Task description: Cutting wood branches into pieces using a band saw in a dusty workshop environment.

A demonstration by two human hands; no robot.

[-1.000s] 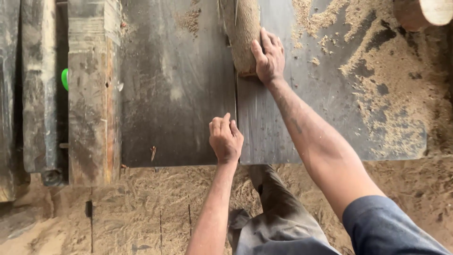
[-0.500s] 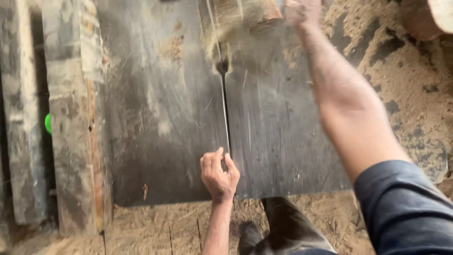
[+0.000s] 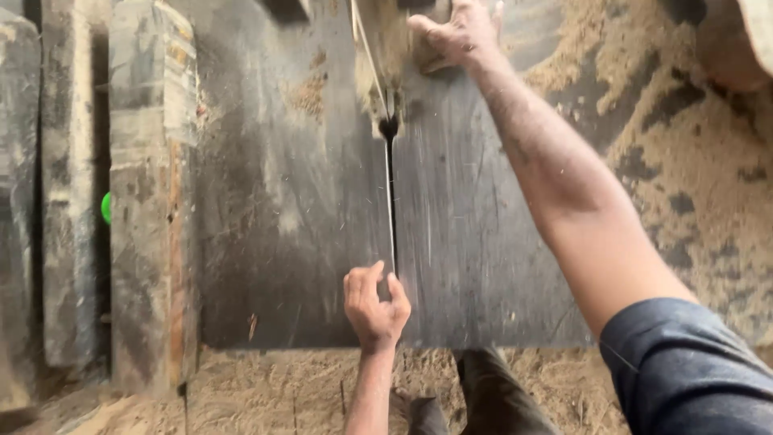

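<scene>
A piece of wood (image 3: 394, 40) is pressed along the saw slot (image 3: 391, 209) by the right hand (image 3: 459, 32), fingers curled over it; the loosely closed, empty left hand (image 3: 374, 302) rests on the dark table (image 3: 274, 242). Steady pushing clear of the slot is judged necessary.

Dark grey, scuffed saw table (image 3: 290, 201), streaked pale. Tan sawdust (image 3: 692, 177) patchy across it. Bright green spot (image 3: 105, 207) at the left. Navy sleeve (image 3: 692, 370). Weathered grey-brown beam (image 3: 149, 193).
</scene>
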